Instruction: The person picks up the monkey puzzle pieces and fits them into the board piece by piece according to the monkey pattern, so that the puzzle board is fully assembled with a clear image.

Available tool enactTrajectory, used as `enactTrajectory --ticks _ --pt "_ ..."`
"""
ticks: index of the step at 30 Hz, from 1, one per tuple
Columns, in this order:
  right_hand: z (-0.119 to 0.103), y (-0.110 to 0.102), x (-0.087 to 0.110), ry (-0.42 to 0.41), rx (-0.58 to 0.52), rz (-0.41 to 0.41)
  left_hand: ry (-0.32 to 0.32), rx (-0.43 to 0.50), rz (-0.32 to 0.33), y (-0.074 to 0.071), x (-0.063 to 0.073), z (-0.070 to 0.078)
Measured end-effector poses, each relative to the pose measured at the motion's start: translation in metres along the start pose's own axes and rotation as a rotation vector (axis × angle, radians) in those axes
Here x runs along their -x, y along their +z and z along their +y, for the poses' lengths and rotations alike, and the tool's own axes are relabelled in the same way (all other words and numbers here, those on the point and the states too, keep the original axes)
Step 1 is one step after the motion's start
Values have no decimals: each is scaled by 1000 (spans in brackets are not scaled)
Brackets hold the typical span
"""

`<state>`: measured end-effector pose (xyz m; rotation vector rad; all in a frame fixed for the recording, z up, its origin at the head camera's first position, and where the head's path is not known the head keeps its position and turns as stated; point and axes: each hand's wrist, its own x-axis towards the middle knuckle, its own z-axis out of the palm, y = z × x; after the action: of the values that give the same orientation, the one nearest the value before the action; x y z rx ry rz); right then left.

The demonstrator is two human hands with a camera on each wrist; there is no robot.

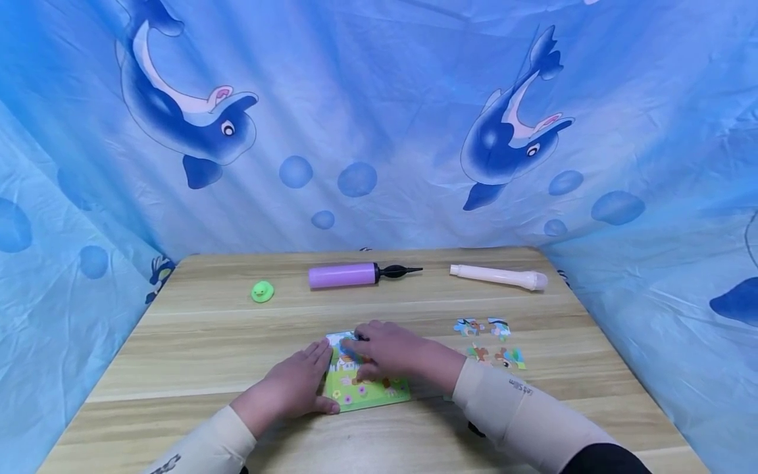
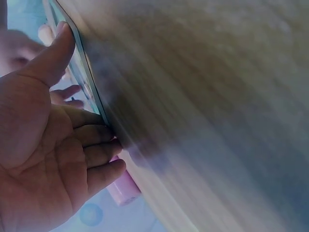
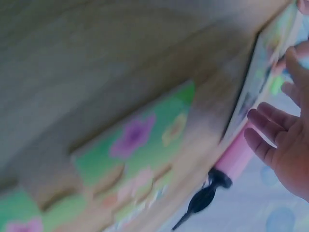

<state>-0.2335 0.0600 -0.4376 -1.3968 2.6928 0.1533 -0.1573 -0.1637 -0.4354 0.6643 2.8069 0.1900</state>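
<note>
A picture puzzle board (image 1: 370, 396) with a castle and flowers lies flat on the table. Along its left edge rests my left hand (image 1: 295, 383), its fingertips at the upper left side and its thumb at the lower left corner. The left wrist view shows that palm and the fairly straight fingers (image 2: 99, 155) against the edge. Over the upper right part of the board is my right hand (image 1: 393, 350), its fingers spread and slightly bent. No held thing shows between them in the right wrist view, and the hand hides part of the picture.
Loose puzzle pieces (image 1: 478, 355) lie right of the board, some hidden by the right forearm; one flowered piece (image 3: 135, 135) shows in the right wrist view. Toward the back are a green toy duck (image 1: 262, 291), a purple hand pump (image 1: 343, 275) and a white stick (image 1: 494, 276).
</note>
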Motion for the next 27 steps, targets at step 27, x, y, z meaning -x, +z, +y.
enactTrajectory --ticks 27 --pt "134 10 111 392 -202 -65 6 62 -8 -2 -2 0"
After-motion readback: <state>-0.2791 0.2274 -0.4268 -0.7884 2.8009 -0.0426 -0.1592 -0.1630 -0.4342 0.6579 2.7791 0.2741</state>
